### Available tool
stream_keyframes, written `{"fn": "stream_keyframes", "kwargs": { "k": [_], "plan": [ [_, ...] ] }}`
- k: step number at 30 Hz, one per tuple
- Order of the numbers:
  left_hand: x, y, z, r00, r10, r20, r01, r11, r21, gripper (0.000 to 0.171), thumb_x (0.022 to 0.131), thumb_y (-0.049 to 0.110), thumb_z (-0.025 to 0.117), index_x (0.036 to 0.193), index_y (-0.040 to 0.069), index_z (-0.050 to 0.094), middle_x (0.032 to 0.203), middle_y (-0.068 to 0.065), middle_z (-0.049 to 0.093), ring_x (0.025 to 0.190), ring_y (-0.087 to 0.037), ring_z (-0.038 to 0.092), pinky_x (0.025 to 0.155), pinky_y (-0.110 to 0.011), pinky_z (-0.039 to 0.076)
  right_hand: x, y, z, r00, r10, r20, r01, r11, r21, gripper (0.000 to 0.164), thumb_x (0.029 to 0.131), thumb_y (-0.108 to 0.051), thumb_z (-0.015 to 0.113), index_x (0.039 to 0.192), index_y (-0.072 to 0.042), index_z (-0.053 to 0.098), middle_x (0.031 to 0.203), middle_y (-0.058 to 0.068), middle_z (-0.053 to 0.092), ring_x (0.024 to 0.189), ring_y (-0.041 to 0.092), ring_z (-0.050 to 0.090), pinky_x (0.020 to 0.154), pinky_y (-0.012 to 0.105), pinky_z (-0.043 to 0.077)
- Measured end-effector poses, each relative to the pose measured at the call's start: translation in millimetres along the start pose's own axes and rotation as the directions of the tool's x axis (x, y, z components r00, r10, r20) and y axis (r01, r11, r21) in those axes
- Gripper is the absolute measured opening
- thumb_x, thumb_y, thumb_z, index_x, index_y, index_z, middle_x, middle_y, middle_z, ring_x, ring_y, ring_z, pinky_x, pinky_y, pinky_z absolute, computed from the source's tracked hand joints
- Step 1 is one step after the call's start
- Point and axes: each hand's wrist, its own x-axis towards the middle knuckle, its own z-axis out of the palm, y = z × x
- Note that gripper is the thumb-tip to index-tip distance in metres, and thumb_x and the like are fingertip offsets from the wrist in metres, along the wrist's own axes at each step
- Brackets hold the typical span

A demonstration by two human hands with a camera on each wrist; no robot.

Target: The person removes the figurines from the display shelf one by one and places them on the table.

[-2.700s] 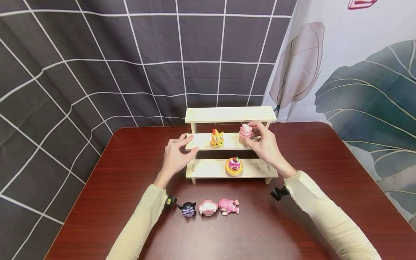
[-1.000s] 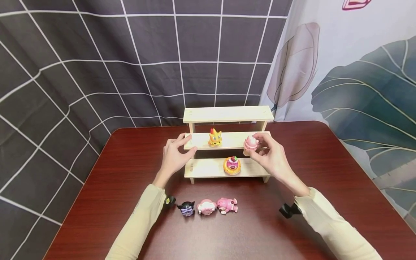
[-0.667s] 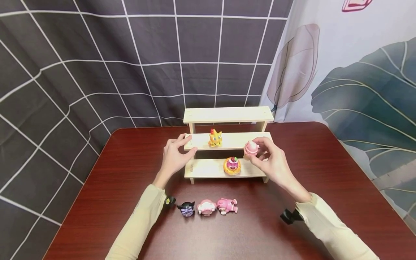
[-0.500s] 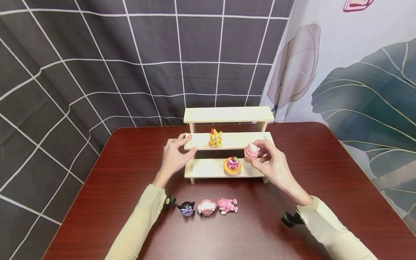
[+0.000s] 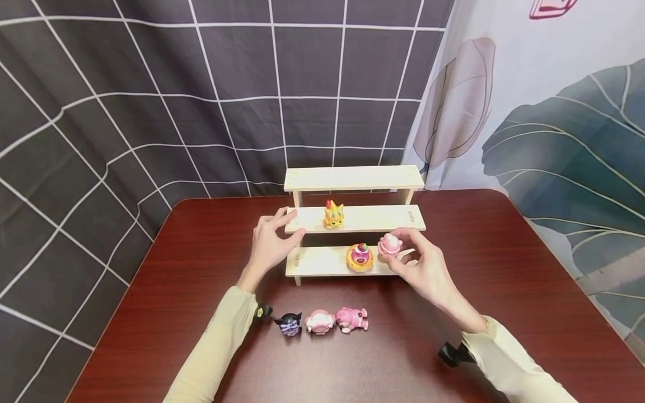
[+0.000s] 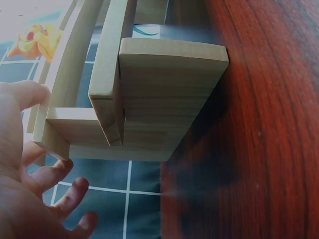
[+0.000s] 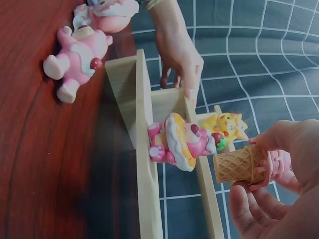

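Note:
My right hand (image 5: 425, 266) holds an ice-cream-cone figurine (image 5: 390, 244) by thumb and fingers over the right part of the lowest tier. Its waffle cone and pink top show in the right wrist view. My left hand (image 5: 272, 240) grips the left end of the middle board of a three-tier wooden display shelf (image 5: 353, 178), thumb and fingers on either side of it. A yellow figurine (image 5: 333, 215) with a red top stands on the middle tier. The pink bear figurine with an orange ring (image 5: 360, 257) stands on the lowest tier, left of the cone.
On the dark red table (image 5: 211, 224), in front of the shelf, lie a black and purple figurine (image 5: 289, 324), a pink and white figurine (image 5: 319, 322) and a pink bear figurine (image 5: 352, 319). A dark grid-patterned curtain (image 5: 312, 67) hangs behind.
My right hand has brought the ice-cream-cone figurine off the middle tier, forward and down to the lowest tier's level. The left hand has stayed at the shelf's left end.

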Motion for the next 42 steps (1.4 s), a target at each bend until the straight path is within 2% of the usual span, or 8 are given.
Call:
{"fn": "stream_keyframes", "kwargs": {
  "k": [18,25,37,42],
  "plan": [
    [-0.9,-1.5,1.0,1.0,-0.002,-0.005,0.002,1.0,-0.003,0.049,0.083,0.032,0.079,0.128,0.016,0.071,0.139,-0.012,0.059,0.109,-0.033,0.051,0.088,-0.054,0.037,-23.9,5.1,10.1,1.0,-0.012,0.026,0.011,0.999,0.045,0.049,0.071,0.008,0.084,0.113,-0.005,0.064,0.093,0.002,0.067,0.071,0.016,0.061,0.059,0.027,0.053],
    [-0.9,-0.5,0.6,1.0,-0.003,-0.003,0.003,1.0,-0.005,0.049,0.083,0.031,0.079,0.128,0.015,0.071,0.139,-0.013,0.058,0.109,-0.033,0.051,0.087,-0.054,0.037,-33.5,6.5,13.2,0.999,0.017,0.048,-0.019,0.999,0.041,0.043,0.073,0.004,0.084,0.109,-0.011,0.064,0.09,-0.004,0.066,0.074,0.015,0.062,0.059,0.026,0.052],
    [-0.2,0.1,0.5,1.0,0.0,-0.003,0.0,1.0,-0.007,0.049,0.083,0.031,0.08,0.128,0.015,0.071,0.139,-0.013,0.058,0.108,-0.033,0.051,0.087,-0.053,0.037,-50.2,9.2,15.8,0.993,0.082,0.081,-0.085,0.996,0.038,0.043,0.074,0.004,0.084,0.108,-0.013,0.064,0.085,-0.005,0.066,0.063,0.012,0.059,0.058,0.023,0.05],
    [-0.4,-0.3,0.5,1.0,-0.002,0.001,0.002,1.0,-0.007,0.049,0.083,0.032,0.079,0.128,0.015,0.07,0.139,-0.013,0.058,0.108,-0.033,0.051,0.088,-0.053,0.037,-56.4,9.4,18.4,0.994,0.078,0.077,-0.081,0.996,0.041,0.043,0.074,0.003,0.084,0.108,-0.014,0.064,0.084,-0.004,0.066,0.061,0.011,0.058,0.056,0.024,0.049]
  ]
}}
